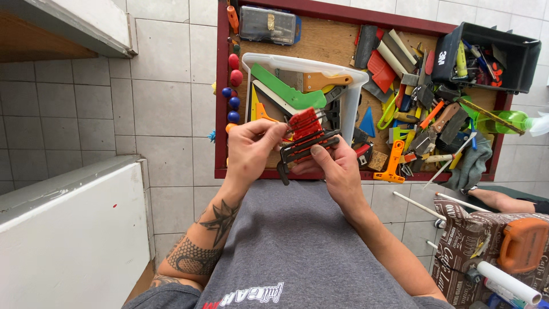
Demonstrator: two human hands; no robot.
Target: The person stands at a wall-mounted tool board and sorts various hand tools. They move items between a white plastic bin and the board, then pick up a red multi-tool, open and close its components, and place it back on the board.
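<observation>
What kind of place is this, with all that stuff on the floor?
Probably a workshop or a room under repair. A red-edged wooden tray on the tiled floor is heaped with hand tools, and both hands, left and right, hold a red and black tool set.

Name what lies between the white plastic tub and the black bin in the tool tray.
In the head view, a jumble of hand tools fills the tray between the white tub and the black bin.

Red-and-black tool set (pixel 306 137), green scraper (pixel 286 91) (orange one (pixel 393 163) nearby), dark red tray (pixel 222 114), grey shirt (pixel 291 240)
</observation>
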